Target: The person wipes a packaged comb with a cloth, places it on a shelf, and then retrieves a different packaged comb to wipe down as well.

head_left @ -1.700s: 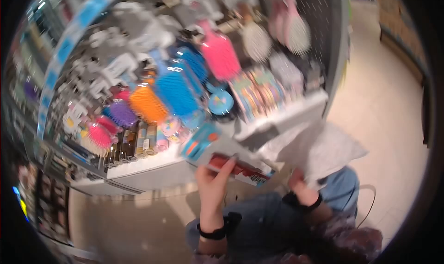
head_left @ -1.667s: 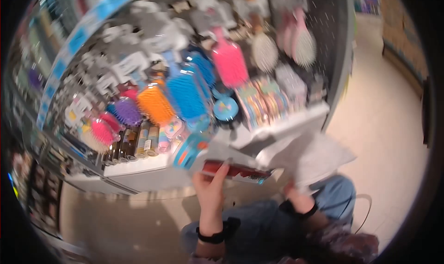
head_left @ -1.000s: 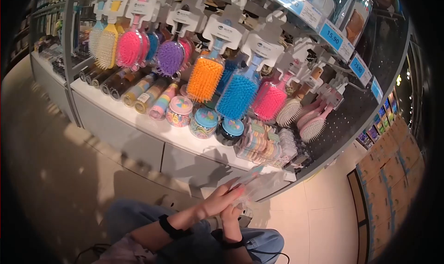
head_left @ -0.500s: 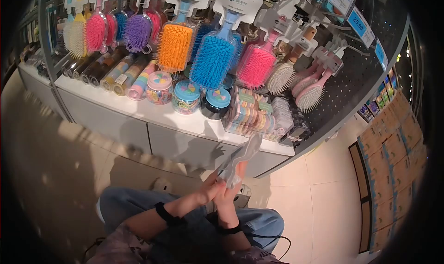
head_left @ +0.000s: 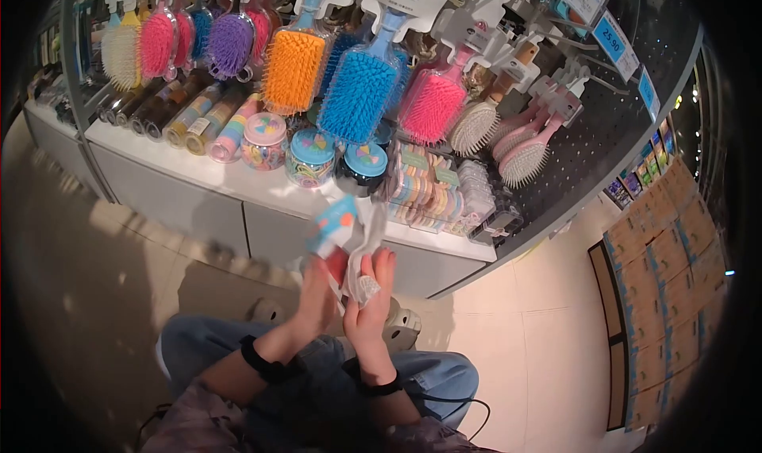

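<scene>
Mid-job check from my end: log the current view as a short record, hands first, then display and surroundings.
Left hand: holding a blue-and-red package, partly blurred
Right hand: holding crumpled translucent plastic beside the package
Hanging: orange brush, large blue brush, bright pink brush
Shelf: pink-lidded jar left of blue-lidded jars
Price tag: 25.90
Far right: stacked cartons

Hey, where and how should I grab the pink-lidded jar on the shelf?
Grip the pink-lidded jar around its round body, probably from the front: it stands upright near the edge of the white shelf, nothing before it, while an orange brush hangs close by, higher up.
</scene>
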Demonstrator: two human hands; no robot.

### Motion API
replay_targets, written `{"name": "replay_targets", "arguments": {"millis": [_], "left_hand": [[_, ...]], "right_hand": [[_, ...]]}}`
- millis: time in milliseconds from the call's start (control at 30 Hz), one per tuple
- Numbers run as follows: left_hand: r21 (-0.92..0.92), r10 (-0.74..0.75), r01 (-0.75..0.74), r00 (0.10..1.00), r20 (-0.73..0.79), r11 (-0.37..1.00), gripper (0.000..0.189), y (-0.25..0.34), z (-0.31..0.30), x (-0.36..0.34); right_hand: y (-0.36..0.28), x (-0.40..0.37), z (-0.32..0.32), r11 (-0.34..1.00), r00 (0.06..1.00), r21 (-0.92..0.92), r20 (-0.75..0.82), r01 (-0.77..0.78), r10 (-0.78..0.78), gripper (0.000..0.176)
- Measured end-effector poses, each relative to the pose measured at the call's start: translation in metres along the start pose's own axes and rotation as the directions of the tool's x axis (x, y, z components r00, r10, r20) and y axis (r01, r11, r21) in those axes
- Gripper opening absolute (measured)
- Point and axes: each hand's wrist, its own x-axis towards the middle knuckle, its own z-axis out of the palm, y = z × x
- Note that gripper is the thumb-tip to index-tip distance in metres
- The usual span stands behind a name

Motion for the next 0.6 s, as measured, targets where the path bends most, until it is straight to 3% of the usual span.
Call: {"name": "replay_targets", "arguments": {"millis": [67, 133, 200, 267, 300, 333, 400, 433, 533, 600], "left_hand": [[-0.012, -0.018, 0.017, 0.996, -0.09, 1.0, 0.067, 0.014, -0.006, 0.004], [-0.048, 0.065, -0.06, 0.992, 0.109, 0.997, 0.071, 0.028, -0.014, 0.008], [-0.055, 0.056, -0.052, 0.995, 0.077, 0.997, 0.075, 0.024, -0.01, 0.003], [0.084, -0.068, 0.067, 0.998, 0.004, 0.994, 0.077, 0.002, -0.017, -0.005], [-0.02, -0.049, 0.052, 0.992, 0.115, 0.998, 0.067, 0.003, -0.005, -0.009], [-0.02, -0.049, 0.051, 0.992, 0.113, 0.998, 0.067, -0.002, -0.003, -0.013], [0.296, -0.015, -0.036, 0.986, 0.169, 0.954, 0.051, -0.007, 0.003, -0.018], [0.302, -0.161, 0.095, 0.967, 0.199, 0.949, 0.051, 0.004, 0.011, -0.017], [0.372, -0.204, 0.082, 0.931, 0.302, 0.925, 0.049, 0.0, 0.013, -0.02], [0.343, -0.226, 0.128, 0.938, 0.263, 0.931, 0.049, -0.002, 0.012, -0.019]], "right_hand": [[-0.002, 0.003, 0.001, 0.999, 0.999, -0.009, 0.013, -0.048, 0.048, 0.049], [0.0, 0.004, 0.004, 0.997, 0.997, 0.042, -0.023, -0.068, 0.069, 0.047], [0.002, 0.005, 0.004, 0.984, 0.994, 0.155, -0.05, -0.085, 0.094, 0.048], [0.0, 0.002, 0.003, 0.98, 0.998, 0.193, -0.005, -0.057, 0.059, 0.047], [-0.001, 0.001, 0.002, 0.973, 0.999, 0.23, 0.042, -0.03, 0.021, 0.047], [-0.004, 0.002, 0.003, 0.973, 0.999, 0.231, 0.043, -0.03, 0.02, 0.047], [-0.008, 0.002, 0.003, 0.922, 0.993, 0.379, -0.05, -0.077, 0.103, 0.047], [-0.007, 0.002, 0.003, 0.923, 0.993, 0.377, -0.049, -0.078, 0.103, 0.047], [-0.004, -0.001, 0.001, 0.831, 0.969, 0.536, -0.09, -0.15, 0.232, 0.048], [0.001, -0.001, 0.001, 0.791, 0.956, 0.588, -0.098, -0.167, 0.275, 0.048]]}}
